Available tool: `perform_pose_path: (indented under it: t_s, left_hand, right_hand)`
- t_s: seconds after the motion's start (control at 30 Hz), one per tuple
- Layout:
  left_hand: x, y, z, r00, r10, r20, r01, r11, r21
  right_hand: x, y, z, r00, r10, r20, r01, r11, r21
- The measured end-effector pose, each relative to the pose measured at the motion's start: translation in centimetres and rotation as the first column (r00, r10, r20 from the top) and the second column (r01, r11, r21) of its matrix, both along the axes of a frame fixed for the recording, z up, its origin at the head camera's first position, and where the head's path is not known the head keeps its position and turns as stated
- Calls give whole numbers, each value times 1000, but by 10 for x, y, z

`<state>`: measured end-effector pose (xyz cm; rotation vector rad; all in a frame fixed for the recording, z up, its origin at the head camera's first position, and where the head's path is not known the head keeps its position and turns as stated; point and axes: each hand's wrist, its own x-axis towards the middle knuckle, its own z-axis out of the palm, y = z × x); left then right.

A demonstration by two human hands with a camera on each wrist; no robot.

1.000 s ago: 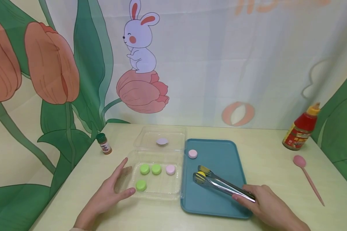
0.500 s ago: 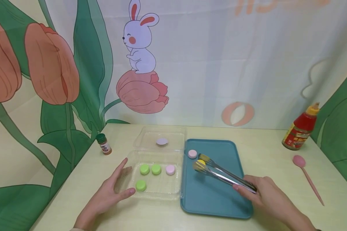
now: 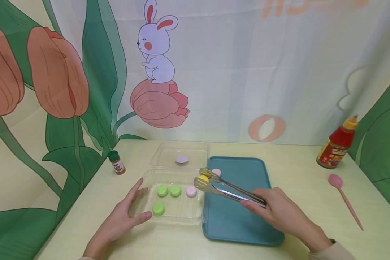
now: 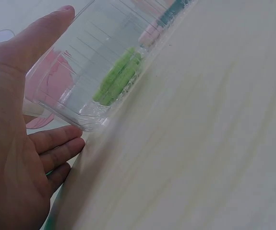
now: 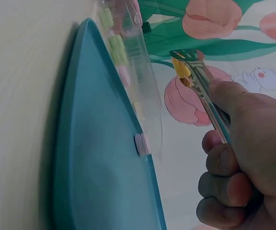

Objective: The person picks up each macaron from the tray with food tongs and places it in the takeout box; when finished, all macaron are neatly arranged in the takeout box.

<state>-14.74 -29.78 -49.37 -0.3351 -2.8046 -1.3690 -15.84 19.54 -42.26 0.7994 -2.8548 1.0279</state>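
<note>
My right hand (image 3: 281,209) grips a pair of metal tongs (image 3: 235,192) with slotted tips. Between the tips is a yellow macaron (image 3: 203,179), held above the right edge of a clear plastic container (image 3: 182,213). Inside that container sit green macarons (image 3: 162,190) and a pink macaron (image 3: 191,191). My left hand (image 3: 120,218) rests at the container's left side, thumb and fingers spread and fairly straight; in the left wrist view the fingertips (image 4: 75,132) meet its corner. Another pink macaron (image 3: 216,172) lies on the blue tray (image 3: 243,224), partly hidden by the tongs.
The container's lid (image 3: 165,151) lies open behind it, with a pale oval on it. A small green-capped jar (image 3: 117,163) stands left. On the right are a red sauce bottle (image 3: 336,146) and a pink spoon (image 3: 342,195). A printed curtain (image 3: 221,72) hangs behind the table.
The tongs have lifted the yellow macaron off the tray and carried it left to the container's edge. My right hand moved left with them; the left hand has stayed put.
</note>
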Motion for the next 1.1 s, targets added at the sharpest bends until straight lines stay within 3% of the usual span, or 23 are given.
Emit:
perform_pose_path:
  t_s: [0.23, 0.4, 0.67, 1.1]
  left_hand:
    - [-1, 0, -1, 1000, -1, -4, 1, 1000, -9]
    - [-1, 0, 0, 1000, 6, 8, -6, 1000, -15]
    - [-1, 1, 2, 1000, 14, 22, -13, 1000, -23]
    - [-1, 0, 1, 1000, 12, 23, -11, 1000, -23]
  right_hand:
    - [-5, -31, -1, 992, 128, -7, -127, 992, 10]
    - [-5, -51, 0, 984, 177, -6, -176, 982, 70]
    - [-7, -77, 7, 980, 196, 17, -196, 963, 184]
    - [-3, -104, 17, 982, 186, 37, -190, 958, 215]
